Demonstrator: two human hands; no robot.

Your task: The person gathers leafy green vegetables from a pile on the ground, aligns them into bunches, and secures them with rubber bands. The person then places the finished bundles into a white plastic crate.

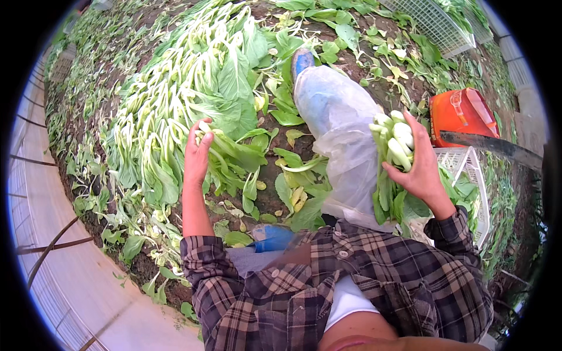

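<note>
My left hand [197,153] is closed around the pale stem end of a leafy green [235,153]. Its leaves spread to the right, low over the ground. Beside and beyond that hand lies a long heap of cut leafy greens [175,101], pale stems mostly towards the top. In my right hand [419,169] is a bunch of leafy greens [397,140], perhaps bok choy. The thick whitish stem ends face up and the leaves hang down by my knee. Part of this bunch is hidden behind my fingers and palm.
Clear plastic sheeting [347,131] wraps my outstretched leg. A white plastic crate [480,188] with greens stands at my right, an orange-red bag [463,114] just beyond it. Another white crate [432,24] is at upper right. Plastic greenhouse sheeting [105,285] borders the left.
</note>
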